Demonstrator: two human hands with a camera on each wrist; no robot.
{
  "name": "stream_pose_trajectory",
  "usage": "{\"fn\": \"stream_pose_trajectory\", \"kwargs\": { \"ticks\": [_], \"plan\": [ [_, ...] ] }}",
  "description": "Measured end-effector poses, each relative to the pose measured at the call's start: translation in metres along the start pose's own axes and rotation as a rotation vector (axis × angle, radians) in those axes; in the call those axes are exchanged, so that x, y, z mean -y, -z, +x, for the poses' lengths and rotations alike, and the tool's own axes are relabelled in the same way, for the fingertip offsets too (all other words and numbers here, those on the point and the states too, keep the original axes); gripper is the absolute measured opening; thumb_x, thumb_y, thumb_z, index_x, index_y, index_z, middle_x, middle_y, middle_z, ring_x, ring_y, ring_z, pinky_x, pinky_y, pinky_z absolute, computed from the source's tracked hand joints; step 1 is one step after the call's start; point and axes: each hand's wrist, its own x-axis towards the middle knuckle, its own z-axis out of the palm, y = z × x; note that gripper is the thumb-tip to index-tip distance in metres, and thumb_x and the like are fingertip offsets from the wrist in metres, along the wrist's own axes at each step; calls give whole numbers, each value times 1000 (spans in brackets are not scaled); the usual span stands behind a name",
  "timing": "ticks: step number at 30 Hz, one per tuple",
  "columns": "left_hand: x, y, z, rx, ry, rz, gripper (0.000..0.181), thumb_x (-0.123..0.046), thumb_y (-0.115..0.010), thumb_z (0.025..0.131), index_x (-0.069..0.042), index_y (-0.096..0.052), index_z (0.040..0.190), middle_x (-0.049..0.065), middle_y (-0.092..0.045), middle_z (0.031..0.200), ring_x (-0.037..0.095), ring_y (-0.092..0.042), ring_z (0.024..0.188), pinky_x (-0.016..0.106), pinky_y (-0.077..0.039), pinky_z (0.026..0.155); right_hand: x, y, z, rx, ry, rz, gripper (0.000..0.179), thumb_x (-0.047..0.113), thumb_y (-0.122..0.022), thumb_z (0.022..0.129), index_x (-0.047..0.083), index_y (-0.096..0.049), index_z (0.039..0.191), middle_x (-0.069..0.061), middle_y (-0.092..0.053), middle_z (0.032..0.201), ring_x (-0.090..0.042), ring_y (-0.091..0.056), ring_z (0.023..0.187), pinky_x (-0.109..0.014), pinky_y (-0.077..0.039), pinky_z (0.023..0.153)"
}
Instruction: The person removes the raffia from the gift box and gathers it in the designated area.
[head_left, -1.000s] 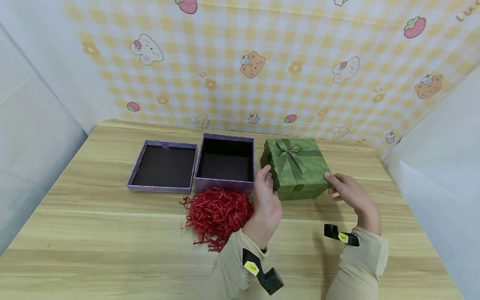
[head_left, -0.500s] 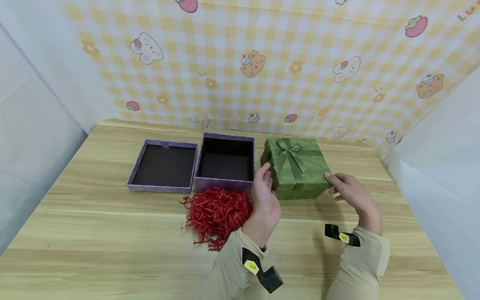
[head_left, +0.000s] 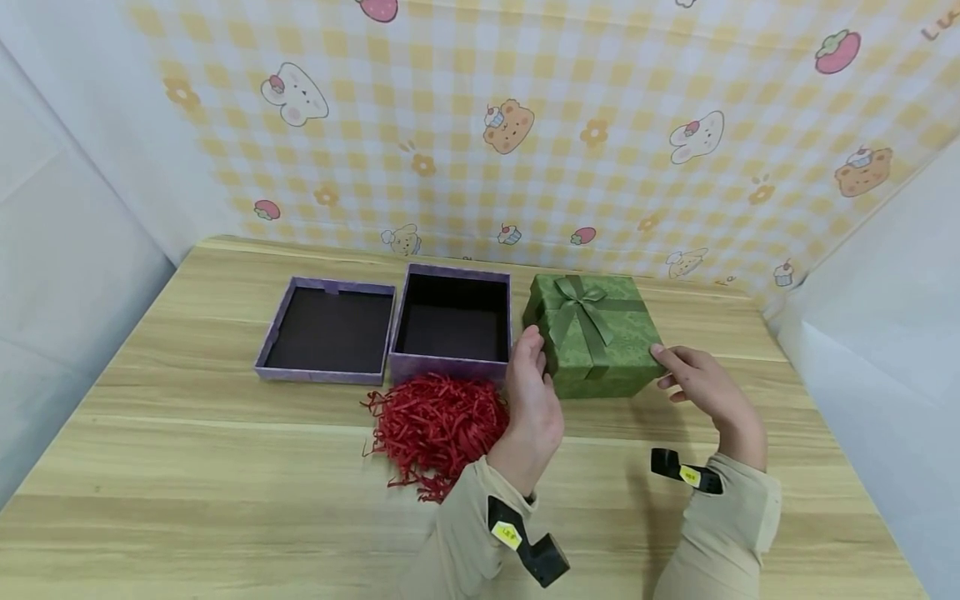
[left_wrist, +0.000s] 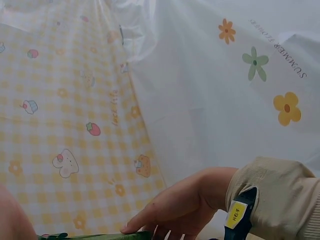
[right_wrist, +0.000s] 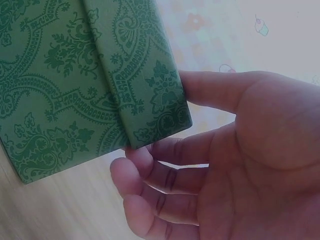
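A green gift box (head_left: 626,342) with a ribbon bow (head_left: 581,308) stands on the table, its lid on. My left hand (head_left: 534,417) is at the box's front left side, fingers fairly straight and palm turned partly up; whether every finger touches is hidden. With thumb and index finger, my right hand (head_left: 708,387) pinches the front right corner of the box lid (right_wrist: 150,75). Its other fingers curl loosely below, as the right wrist view shows. Only a blurred part of the left hand (left_wrist: 12,220) appears in the left wrist view.
An open purple box (head_left: 450,367) with a black inside stands left of the green one. Beside it lies a matching lid (head_left: 322,377), inside up. Red shredded paper (head_left: 435,433) is heaped in front. A checked curtain (head_left: 450,125) hangs behind the wooden table (head_left: 225,475).
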Motion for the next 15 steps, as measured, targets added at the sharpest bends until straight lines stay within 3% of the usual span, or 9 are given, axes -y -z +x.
{"fn": "stream_pose_trajectory", "kwargs": {
  "ticks": [8,15],
  "plan": [
    [1,1,3,-37,6,88,44,-16,-40,93,-5,-44,136,12,-31,144,28,-24,132,45,-14,103,1,-1,0,45,-31,15,76,53,-32,96,-15,-36,130,-24,-48,116,-29,-54,99,-37,-49,76],
    [1,2,6,-33,7,107,42,-14,-40,93,-5,-46,133,11,-33,141,27,-26,129,43,-17,100,0,-2,1,33,-22,14,74,52,-32,97,-15,-37,129,-23,-49,112,-23,-54,91,-34,-49,72]
  ]
}}
